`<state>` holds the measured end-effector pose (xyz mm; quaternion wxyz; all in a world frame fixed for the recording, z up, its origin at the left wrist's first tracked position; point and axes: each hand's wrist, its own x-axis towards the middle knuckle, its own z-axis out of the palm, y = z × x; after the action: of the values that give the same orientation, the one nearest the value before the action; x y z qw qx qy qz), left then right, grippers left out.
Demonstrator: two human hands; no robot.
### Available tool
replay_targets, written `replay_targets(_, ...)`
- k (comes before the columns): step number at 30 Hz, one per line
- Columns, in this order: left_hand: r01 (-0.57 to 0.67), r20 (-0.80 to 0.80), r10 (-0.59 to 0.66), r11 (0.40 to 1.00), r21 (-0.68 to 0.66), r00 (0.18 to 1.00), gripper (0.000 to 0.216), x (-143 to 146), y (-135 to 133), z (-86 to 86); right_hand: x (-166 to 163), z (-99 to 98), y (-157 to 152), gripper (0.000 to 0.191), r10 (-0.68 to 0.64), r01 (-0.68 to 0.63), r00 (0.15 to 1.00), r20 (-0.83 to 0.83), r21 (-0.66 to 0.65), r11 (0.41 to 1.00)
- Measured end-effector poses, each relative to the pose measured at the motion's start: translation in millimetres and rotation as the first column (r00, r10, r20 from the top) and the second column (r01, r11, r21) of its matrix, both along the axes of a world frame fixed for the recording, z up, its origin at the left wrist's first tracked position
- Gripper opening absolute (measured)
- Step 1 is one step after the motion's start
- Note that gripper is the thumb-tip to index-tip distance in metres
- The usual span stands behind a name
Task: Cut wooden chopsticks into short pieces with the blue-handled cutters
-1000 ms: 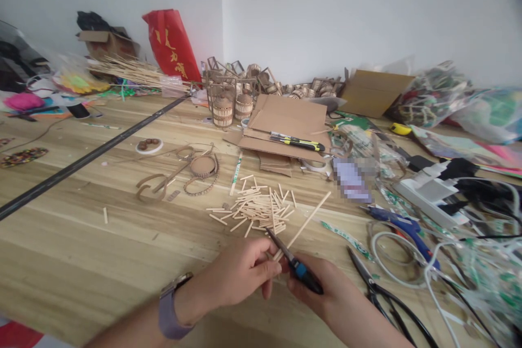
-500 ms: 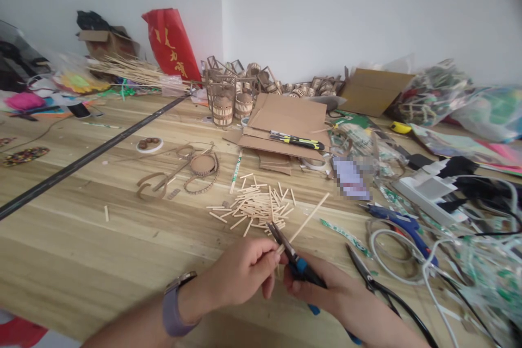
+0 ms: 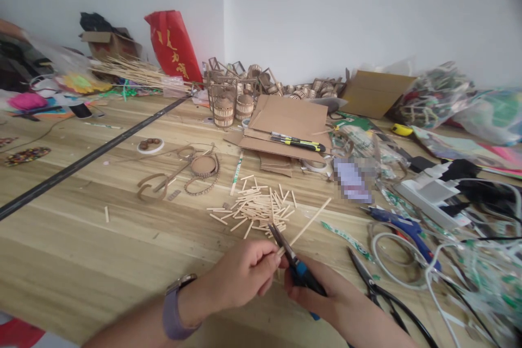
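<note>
My left hand [image 3: 248,272] is closed, thumb and fingertips pinching a thin wooden stick [image 3: 312,220] that slants up to the right. My right hand [image 3: 326,288] grips long-nosed pliers [image 3: 300,271] with black and blue handles. Their metal jaws point up and left and cross the stick just beside my left fingertips. Whether the jaws bite into the wood, I cannot tell. Just beyond the plier tips lies a loose heap of short cut sticks [image 3: 261,206] on the wooden table [image 3: 81,272].
Black-handled scissors [image 3: 369,281] and a blue glue gun [image 3: 402,223] lie to the right among cables, near a white power strip [image 3: 428,196]. Farther back are stacked cardboard [image 3: 289,114], a utility knife [image 3: 299,142] and small stick-covered buckets [image 3: 223,112]. A dark bar [image 3: 98,155] crosses the left side.
The camera view has shifted slightly. Both hands, the stick and the pliers stay almost in place. A blurred tan shape has appeared at the upper left edge.
</note>
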<state>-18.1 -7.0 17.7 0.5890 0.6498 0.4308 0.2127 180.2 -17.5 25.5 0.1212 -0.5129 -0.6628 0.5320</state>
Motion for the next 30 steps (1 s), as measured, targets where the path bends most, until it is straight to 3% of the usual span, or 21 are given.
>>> replay_targets(6, 0.001, 0.035, 0.001, 0.999, -0.043, 0.999, 0.047, 0.3, 0.1, 0.3, 1.5, 2.4, 1.0, 0.020, 0.023, -0.023, 1.000, 0.000, -0.027, 0.999)
replay_targets(20, -0.030, 0.054, 0.034, 0.997, -0.066, 0.998, 0.048, 1.7, -0.5, 2.1, -4.6, -1.0, 0.9, 0.013, -0.014, 0.015, 1.000, -0.017, 0.043, 0.999)
replay_targets(30, -0.029, 0.069, 0.033, 0.998, -0.058, 0.997, 0.045, 0.5, -5.0, 2.9, -10.3, -6.6, -4.4, 0.012, -0.027, 0.011, 0.997, 0.068, 0.232, 0.973)
